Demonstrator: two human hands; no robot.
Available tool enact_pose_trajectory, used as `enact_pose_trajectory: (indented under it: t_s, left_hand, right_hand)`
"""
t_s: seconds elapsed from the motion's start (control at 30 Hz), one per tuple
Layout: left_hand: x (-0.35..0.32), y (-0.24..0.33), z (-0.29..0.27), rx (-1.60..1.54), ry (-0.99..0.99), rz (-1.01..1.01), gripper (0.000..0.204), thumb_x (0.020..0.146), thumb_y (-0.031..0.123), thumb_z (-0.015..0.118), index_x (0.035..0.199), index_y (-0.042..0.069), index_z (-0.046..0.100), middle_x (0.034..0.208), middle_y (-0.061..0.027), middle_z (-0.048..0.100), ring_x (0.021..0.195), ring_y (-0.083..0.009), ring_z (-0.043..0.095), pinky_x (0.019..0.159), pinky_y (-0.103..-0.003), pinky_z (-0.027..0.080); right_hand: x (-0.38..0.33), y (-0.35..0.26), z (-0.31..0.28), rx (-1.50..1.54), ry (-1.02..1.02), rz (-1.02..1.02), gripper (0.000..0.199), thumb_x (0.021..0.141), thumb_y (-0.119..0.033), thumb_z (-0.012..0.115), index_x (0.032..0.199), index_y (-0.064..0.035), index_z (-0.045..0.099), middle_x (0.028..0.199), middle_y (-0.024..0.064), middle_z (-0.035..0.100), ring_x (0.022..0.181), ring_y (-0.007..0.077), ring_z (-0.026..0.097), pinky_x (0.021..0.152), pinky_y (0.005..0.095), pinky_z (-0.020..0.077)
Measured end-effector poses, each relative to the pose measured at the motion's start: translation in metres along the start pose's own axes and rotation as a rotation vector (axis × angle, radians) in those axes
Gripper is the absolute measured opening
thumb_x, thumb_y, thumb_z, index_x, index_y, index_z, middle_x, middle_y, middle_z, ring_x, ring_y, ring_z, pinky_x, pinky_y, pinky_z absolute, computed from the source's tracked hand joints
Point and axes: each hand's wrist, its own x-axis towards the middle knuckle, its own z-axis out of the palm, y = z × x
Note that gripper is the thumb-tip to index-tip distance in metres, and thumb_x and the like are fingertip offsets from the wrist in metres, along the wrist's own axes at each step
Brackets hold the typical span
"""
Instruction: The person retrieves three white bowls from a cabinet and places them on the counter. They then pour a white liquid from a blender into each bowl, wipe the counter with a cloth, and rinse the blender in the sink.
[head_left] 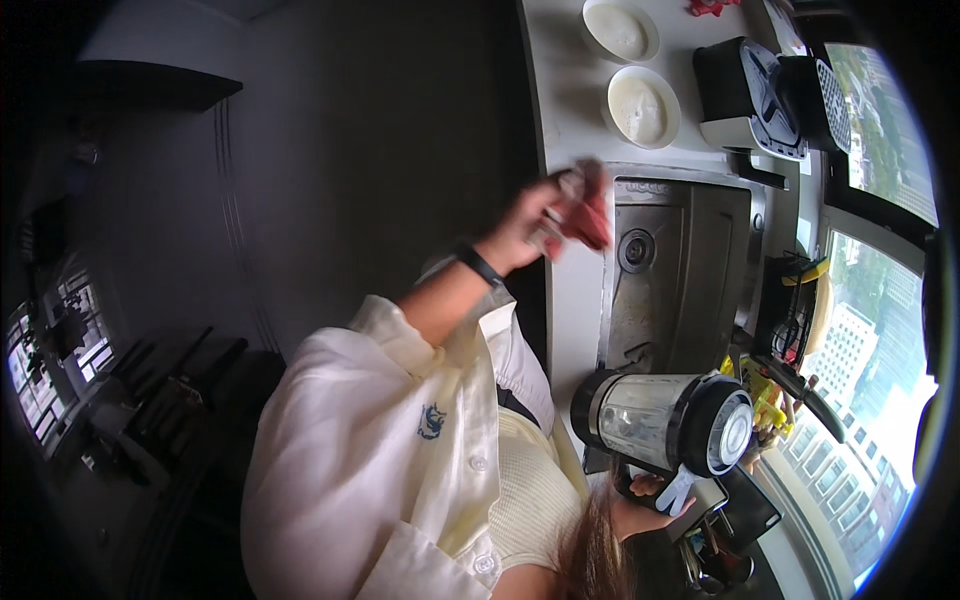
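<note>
Left hand (pixel 535 220) bunches red cloth (pixel 590 215) in curled fingers at sink (pixel 690 260) edge. Right hand (pixel 645 500) wraps blender jug (pixel 665 420) handle, jug tipped sideways beside sink. Best: keep jug steady, wipe with firm strokes over basin.

A crumpled red cloth (pixel 588 215) is held above the counter edge beside the sink.

White bench (pixel 570 110) bearing two round white bowls (pixel 641 105), a black-and-white appliance (pixel 745 95), an inset steel sink (pixel 685 270) and a blender jar (pixel 665 420).
</note>
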Motion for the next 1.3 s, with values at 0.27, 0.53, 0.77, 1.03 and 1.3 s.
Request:
enact_pose_trajectory:
  t_s: [0.27, 0.53, 0.77, 1.03, 1.3]
  left_hand:
    - [0.053, 0.034, -0.132, -0.037, 0.275, 0.198, 0.027, 0.093, 0.027, 0.048, 0.115, 0.015, 0.058, 0.104, -0.005, 0.066, 0.087, -0.0187, 0.066, 0.062, -0.032, 0.051]
    - [0.04, -0.016, -0.1, 0.716, 0.335, -0.012, 0.016, 0.093, 0.019, 0.049, 0.09, 0.005, 0.056, 0.075, -0.0042, 0.058, 0.059, -0.0132, 0.056, 0.049, -0.029, 0.049]
    - [-0.014, -0.033, -0.075, 0.98, 0.308, -0.128, 0.022, 0.093, 0.02, 0.05, 0.093, 0.001, 0.063, 0.078, -0.0003, 0.06, 0.062, -0.006, 0.053, 0.05, -0.023, 0.044]
    - [0.027, -0.014, -0.038, 0.717, 0.368, 0.119, 0.025, 0.095, 0.021, 0.047, 0.102, 0.003, 0.062, 0.088, -0.0035, 0.064, 0.07, -0.0101, 0.062, 0.05, -0.022, 0.049]
    - [0.042, -0.082, 0.042, 0.652, 0.114, -0.16, 0.025, 0.097, 0.019, 0.045, 0.109, 0.001, 0.058, 0.097, -0.0076, 0.064, 0.083, -0.0167, 0.065, 0.068, -0.029, 0.055]
  right_hand:
    - [-0.002, -0.008, 0.011, -0.061, 0.031, 0.022, 0.059, 0.096, -0.055, 0.026, 0.062, -0.009, 0.04, 0.049, 0.0015, 0.036, 0.039, 0.0154, 0.03, 0.045, 0.0296, 0.029]
    - [-0.001, -0.004, 0.009, 0.058, 0.1, 0.035, 0.062, 0.093, -0.06, 0.027, 0.06, -0.0096, 0.043, 0.041, 0.0053, 0.038, 0.034, 0.0193, 0.037, 0.038, 0.028, 0.0276]
    - [0.007, 0.008, -0.022, 0.107, 0.05, 0.048, 0.057, 0.094, -0.058, 0.03, 0.078, -0.0069, 0.05, 0.049, 0.0077, 0.047, 0.038, 0.0202, 0.044, 0.04, 0.0275, 0.0331]
    - [0.009, 0.033, -0.054, 0.223, 0.274, 0.032, 0.043, 0.093, -0.05, 0.042, 0.116, -0.0155, 0.054, 0.089, 0.0107, 0.062, 0.057, 0.0253, 0.06, 0.04, 0.0341, 0.0458]
    - [0.012, 0.043, -0.068, 0.307, 0.155, 0.043, 0.048, 0.094, -0.051, 0.04, 0.108, -0.0087, 0.056, 0.082, 0.0077, 0.065, 0.06, 0.023, 0.064, 0.039, 0.0331, 0.0479]
